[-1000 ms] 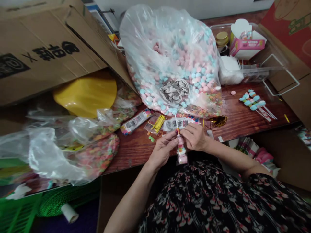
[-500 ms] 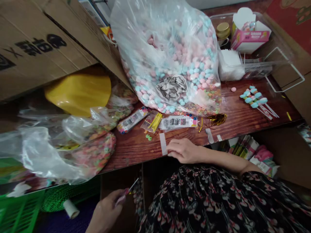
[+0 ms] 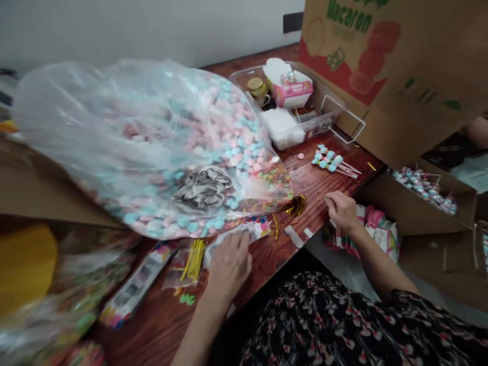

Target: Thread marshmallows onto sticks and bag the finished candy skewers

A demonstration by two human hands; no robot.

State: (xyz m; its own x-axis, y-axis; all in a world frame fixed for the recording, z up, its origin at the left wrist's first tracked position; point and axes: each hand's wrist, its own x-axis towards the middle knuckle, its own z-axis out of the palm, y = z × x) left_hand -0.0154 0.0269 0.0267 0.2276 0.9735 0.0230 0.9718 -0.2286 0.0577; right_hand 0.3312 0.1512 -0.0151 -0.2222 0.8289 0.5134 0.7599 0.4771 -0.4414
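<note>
My left hand (image 3: pixel 231 259) lies over a stack of clear printed bags (image 3: pixel 260 227), fingers stretched forward across it. Blur hides whether the fingertips grip a bag. Beside it is a small clear packet of yellow twist ties (image 3: pixel 194 260). My right hand (image 3: pixel 342 209) hovers by the table's front edge with its fingers curled together; anything inside them is hidden. Behind it lie several blue and pink candy skewers (image 3: pixel 328 158) with white sticks. A gold tinsel bundle of ties (image 3: pixel 296 205) rests between the two hands.
A big clear bag of pastel candies (image 3: pixel 190 122) fills the table's back left. Behind stands a clear plastic bin (image 3: pixel 324 124). A Macaron carton (image 3: pixel 366 76) rises at right. An open carton of wrapped sweets (image 3: pixel 425 190) sits below the table edge at right.
My view has swung right. My left hand has come up from below the table, without the wrapped stick it held, onto the bags. My right hand has moved right, away from the tape strip.
</note>
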